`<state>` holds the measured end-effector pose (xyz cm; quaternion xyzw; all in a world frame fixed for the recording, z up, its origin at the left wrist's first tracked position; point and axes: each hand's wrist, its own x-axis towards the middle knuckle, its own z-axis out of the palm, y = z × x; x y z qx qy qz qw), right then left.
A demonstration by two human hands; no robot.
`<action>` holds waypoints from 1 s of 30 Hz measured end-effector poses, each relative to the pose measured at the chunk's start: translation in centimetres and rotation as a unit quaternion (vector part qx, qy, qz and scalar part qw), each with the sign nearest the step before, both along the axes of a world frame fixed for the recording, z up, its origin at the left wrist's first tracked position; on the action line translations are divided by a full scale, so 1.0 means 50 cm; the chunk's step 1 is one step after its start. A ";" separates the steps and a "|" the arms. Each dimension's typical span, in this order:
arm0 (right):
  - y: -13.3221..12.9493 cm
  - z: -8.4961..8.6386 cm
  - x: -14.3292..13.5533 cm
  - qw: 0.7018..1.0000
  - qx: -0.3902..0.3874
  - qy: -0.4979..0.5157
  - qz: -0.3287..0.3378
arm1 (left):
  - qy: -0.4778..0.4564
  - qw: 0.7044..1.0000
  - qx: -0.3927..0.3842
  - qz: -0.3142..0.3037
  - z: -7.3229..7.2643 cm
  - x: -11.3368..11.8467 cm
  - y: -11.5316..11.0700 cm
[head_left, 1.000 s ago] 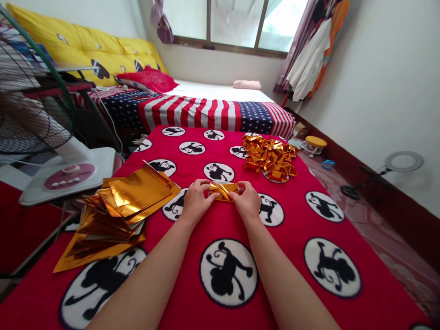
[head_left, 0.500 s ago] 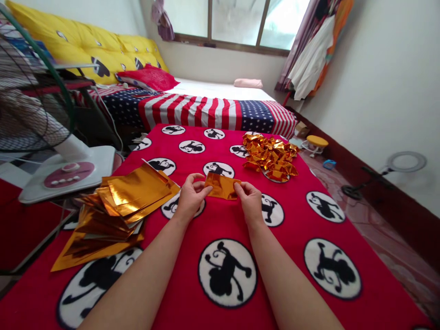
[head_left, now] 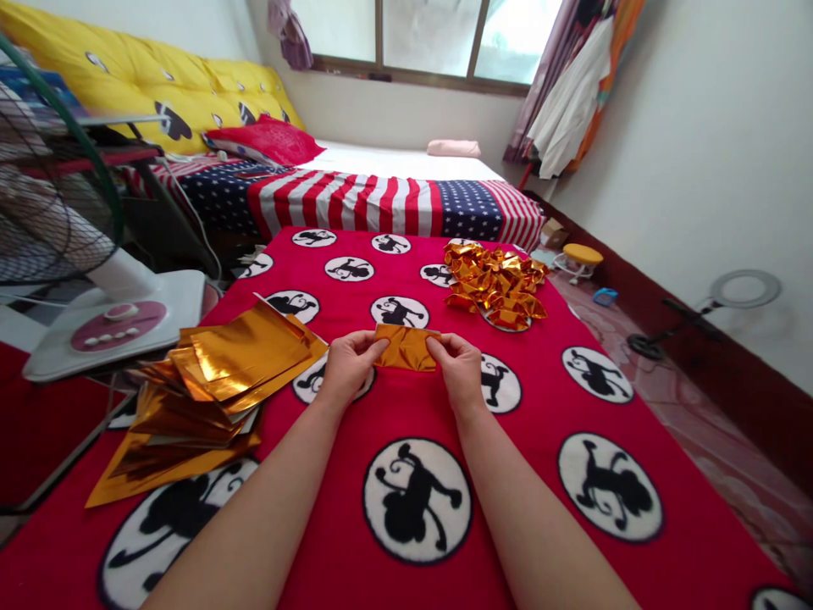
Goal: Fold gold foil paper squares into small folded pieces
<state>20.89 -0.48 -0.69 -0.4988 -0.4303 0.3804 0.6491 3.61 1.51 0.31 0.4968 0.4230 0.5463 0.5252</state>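
A folded sheet of gold foil paper [head_left: 406, 348] is stretched between my two hands, just above the red cloth [head_left: 533, 457]. My left hand [head_left: 348, 363] pinches its left end between thumb and fingers. At the right end, my right hand [head_left: 458, 360] is closed on it in the same way. The strip shows a few creases across its face. To the left of my hands lies a loose, fanned stack of gold foil sheets [head_left: 247, 352]. Beyond my right hand is a heap of folded gold foil pieces [head_left: 499, 284].
A fan with a white base [head_left: 152, 309] stands at the left, close to the stack. Behind the cloth-covered surface is a bed with a striped, starred sheet [head_left: 356, 202]. A yellow stool [head_left: 583, 253] and a ring light [head_left: 744, 290] stand on the floor at the right.
The foil strip has tilted and creased slightly between my fingers, its face now duller. Both hands keep their pinch on its ends. The whole view has shifted a little.
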 end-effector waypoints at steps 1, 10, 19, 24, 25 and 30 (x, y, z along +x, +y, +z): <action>0.000 0.000 0.000 1.000 0.002 0.001 -0.001 | 0.005 1.000 0.001 0.001 0.001 0.000 0.000; -0.002 0.000 0.000 1.000 0.014 0.000 -0.010 | 0.018 1.000 0.002 0.000 0.005 0.001 -0.001; -0.002 0.000 0.000 1.000 0.023 0.011 -0.011 | 0.021 1.000 0.005 0.000 0.004 0.001 -0.001; -0.003 0.001 -0.002 0.999 0.029 0.024 -0.016 | 0.026 1.000 0.010 -0.008 0.004 0.001 -0.002; -0.003 0.001 -0.002 0.999 0.029 0.022 -0.018 | 0.026 1.000 0.010 -0.009 0.003 0.001 -0.002; -0.004 0.003 -0.002 0.999 0.031 -0.005 -0.032 | 0.039 0.999 0.010 -0.007 0.002 0.002 -0.003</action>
